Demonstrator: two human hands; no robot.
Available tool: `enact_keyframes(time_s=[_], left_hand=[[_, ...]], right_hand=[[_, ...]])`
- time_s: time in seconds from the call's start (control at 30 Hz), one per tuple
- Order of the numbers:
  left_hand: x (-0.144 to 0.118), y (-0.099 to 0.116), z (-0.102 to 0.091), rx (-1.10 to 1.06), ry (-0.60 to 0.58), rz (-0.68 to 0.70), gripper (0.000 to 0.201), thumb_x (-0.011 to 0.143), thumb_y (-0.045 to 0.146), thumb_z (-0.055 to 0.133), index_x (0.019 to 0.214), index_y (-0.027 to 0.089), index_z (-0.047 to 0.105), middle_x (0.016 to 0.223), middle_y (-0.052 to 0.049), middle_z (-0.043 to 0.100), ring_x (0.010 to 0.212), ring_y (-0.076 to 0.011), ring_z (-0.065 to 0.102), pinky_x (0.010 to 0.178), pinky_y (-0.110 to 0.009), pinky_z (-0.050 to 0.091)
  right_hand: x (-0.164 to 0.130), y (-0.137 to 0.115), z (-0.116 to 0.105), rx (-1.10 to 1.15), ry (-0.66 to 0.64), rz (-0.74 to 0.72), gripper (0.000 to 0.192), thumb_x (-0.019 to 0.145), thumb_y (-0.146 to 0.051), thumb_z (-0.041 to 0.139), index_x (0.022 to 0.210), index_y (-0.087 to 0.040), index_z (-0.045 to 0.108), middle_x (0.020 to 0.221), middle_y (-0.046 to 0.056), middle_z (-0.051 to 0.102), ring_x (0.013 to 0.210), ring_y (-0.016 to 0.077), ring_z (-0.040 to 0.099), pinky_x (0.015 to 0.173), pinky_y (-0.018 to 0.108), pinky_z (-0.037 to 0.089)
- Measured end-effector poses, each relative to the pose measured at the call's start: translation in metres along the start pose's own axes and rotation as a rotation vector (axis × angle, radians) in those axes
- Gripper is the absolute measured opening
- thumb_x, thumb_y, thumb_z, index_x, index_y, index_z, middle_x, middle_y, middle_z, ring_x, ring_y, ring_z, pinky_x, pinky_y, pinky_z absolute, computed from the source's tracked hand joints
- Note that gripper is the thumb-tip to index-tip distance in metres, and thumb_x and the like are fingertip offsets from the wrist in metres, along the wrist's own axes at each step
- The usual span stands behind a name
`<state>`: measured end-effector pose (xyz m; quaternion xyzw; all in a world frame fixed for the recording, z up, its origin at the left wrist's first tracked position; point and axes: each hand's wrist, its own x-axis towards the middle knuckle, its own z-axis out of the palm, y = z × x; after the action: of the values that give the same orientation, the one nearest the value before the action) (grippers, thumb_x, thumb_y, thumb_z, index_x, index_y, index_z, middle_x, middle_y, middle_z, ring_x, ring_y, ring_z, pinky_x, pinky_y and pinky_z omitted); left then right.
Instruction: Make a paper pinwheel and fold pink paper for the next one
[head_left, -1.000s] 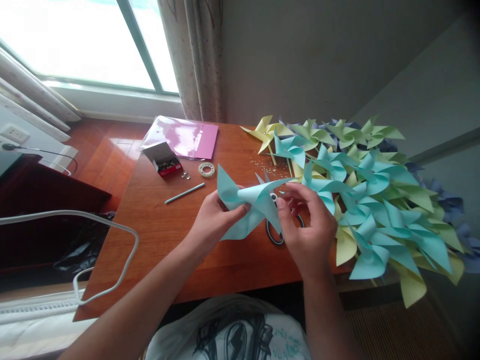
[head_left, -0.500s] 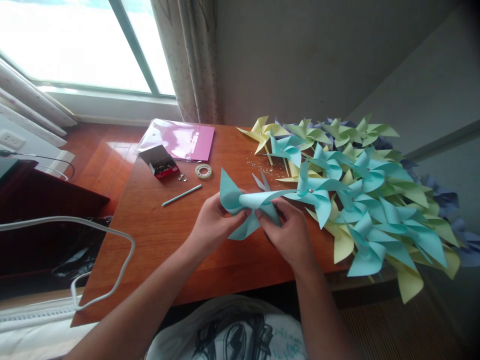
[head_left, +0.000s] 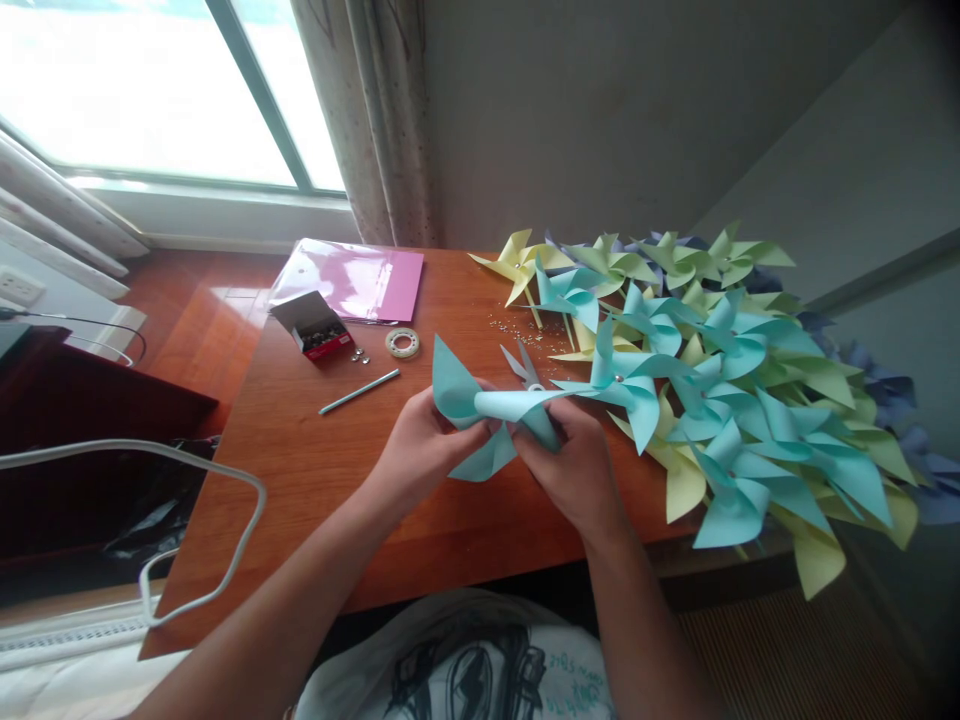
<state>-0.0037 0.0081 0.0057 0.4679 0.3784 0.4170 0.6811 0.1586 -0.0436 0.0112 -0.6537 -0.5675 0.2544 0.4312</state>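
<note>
Both my hands hold a light blue paper pinwheel (head_left: 480,415) above the middle of the wooden table (head_left: 315,470). My left hand (head_left: 421,450) grips its left folds, thumb pressed near the centre. My right hand (head_left: 574,465) pinches the centre and the right folds from the other side. Grey scissor blades (head_left: 520,364) poke out from behind the paper, just beyond my fingers. A heap of finished pinwheels (head_left: 712,380) in blue, yellow and green lies right beside my right hand.
A pink folder (head_left: 352,280) lies at the table's far left, with an open box of small fasteners (head_left: 315,325), a tape roll (head_left: 403,343) and a thin blue stick (head_left: 360,391) near it. Small bits (head_left: 525,335) are scattered by the heap. A white cable (head_left: 187,520) loops at the left.
My right hand came in from beside the heap and closed on the pinwheel's centre, covering the scissor handles. The view has shifted slightly; the pinwheel stays between both hands.
</note>
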Motion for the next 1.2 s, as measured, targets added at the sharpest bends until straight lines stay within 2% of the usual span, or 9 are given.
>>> enact_keyframes(time_s=[0.17,0.3,0.4,0.5,0.57,0.63,0.73,0.97,1.2], left_hand=[[0.0,0.0,-0.001,-0.031,0.008,-0.054,0.034,0.064,0.019,0.09,0.094,0.016,0.075,0.081,0.0,0.075,0.077,-0.0164,0.067,0.07,-0.022,0.053],[-0.001,0.002,0.001,-0.026,0.033,-0.075,0.035,0.062,0.022,0.092,0.092,0.016,0.075,0.081,-0.001,0.075,0.076,-0.0169,0.067,0.068,-0.023,0.053],[-0.001,0.005,0.001,0.0,0.07,-0.12,0.033,0.06,0.025,0.093,0.084,0.014,0.074,0.078,-0.002,0.073,0.07,-0.0162,0.064,0.064,-0.024,0.052],[-0.002,0.006,-0.001,-0.028,0.065,-0.189,0.032,0.059,0.025,0.093,0.078,0.014,0.071,0.074,-0.001,0.072,0.066,-0.0148,0.063,0.061,-0.023,0.051],[-0.003,0.007,-0.002,-0.079,0.032,-0.22,0.031,0.06,0.024,0.093,0.08,0.014,0.071,0.074,-0.001,0.071,0.066,-0.0136,0.062,0.061,-0.022,0.051],[-0.003,0.007,-0.002,-0.115,0.007,-0.235,0.029,0.062,0.024,0.092,0.079,0.015,0.071,0.072,0.0,0.07,0.064,-0.0121,0.061,0.059,-0.021,0.05],[-0.003,0.006,-0.003,-0.128,-0.006,-0.244,0.027,0.064,0.024,0.091,0.079,0.015,0.071,0.071,0.001,0.069,0.063,-0.011,0.06,0.058,-0.019,0.049],[-0.003,0.006,-0.002,-0.134,-0.01,-0.258,0.025,0.066,0.025,0.09,0.079,0.015,0.071,0.07,0.001,0.068,0.062,-0.0109,0.059,0.058,-0.019,0.048],[-0.003,0.004,-0.004,-0.151,-0.028,-0.266,0.026,0.065,0.026,0.091,0.08,0.015,0.072,0.075,-0.001,0.071,0.066,-0.0136,0.063,0.061,-0.022,0.05]], right_hand=[[-0.001,-0.001,0.001,0.006,0.002,0.013,0.014,0.081,-0.029,0.067,0.07,-0.022,0.061,0.064,-0.002,0.06,0.059,0.0164,0.053,0.058,0.029,0.044],[-0.002,-0.001,-0.004,0.082,-0.034,0.008,0.012,0.082,-0.03,0.07,0.075,-0.021,0.066,0.072,0.0,0.065,0.067,0.0187,0.059,0.065,0.031,0.048],[-0.001,0.003,-0.013,0.313,-0.148,0.039,0.019,0.086,-0.041,0.07,0.088,-0.022,0.072,0.082,0.002,0.069,0.077,0.0208,0.063,0.071,0.031,0.051],[0.001,0.012,-0.019,0.607,-0.234,0.145,0.038,0.097,-0.053,0.052,0.098,-0.024,0.077,0.084,0.003,0.072,0.078,0.0211,0.067,0.073,0.033,0.054],[0.003,0.017,-0.018,0.691,-0.247,0.217,0.032,0.095,-0.051,0.058,0.098,-0.027,0.078,0.083,0.002,0.073,0.076,0.0204,0.068,0.069,0.031,0.054],[0.005,0.019,-0.013,0.704,-0.27,0.224,0.019,0.086,-0.045,0.072,0.096,-0.03,0.079,0.084,0.0,0.074,0.076,0.021,0.069,0.067,0.031,0.055],[0.008,0.02,-0.002,0.67,-0.284,0.14,0.019,0.077,-0.042,0.081,0.091,-0.03,0.079,0.084,0.001,0.075,0.08,0.0246,0.071,0.068,0.035,0.057],[0.009,0.025,0.006,0.614,-0.211,-0.024,0.008,0.079,-0.035,0.081,0.085,-0.03,0.079,0.092,0.004,0.074,0.083,0.0241,0.068,0.066,0.035,0.056],[0.008,0.025,0.006,0.564,-0.164,-0.081,0.005,0.08,-0.033,0.081,0.084,-0.03,0.078,0.088,0.004,0.073,0.08,0.0231,0.066,0.065,0.035,0.053]])
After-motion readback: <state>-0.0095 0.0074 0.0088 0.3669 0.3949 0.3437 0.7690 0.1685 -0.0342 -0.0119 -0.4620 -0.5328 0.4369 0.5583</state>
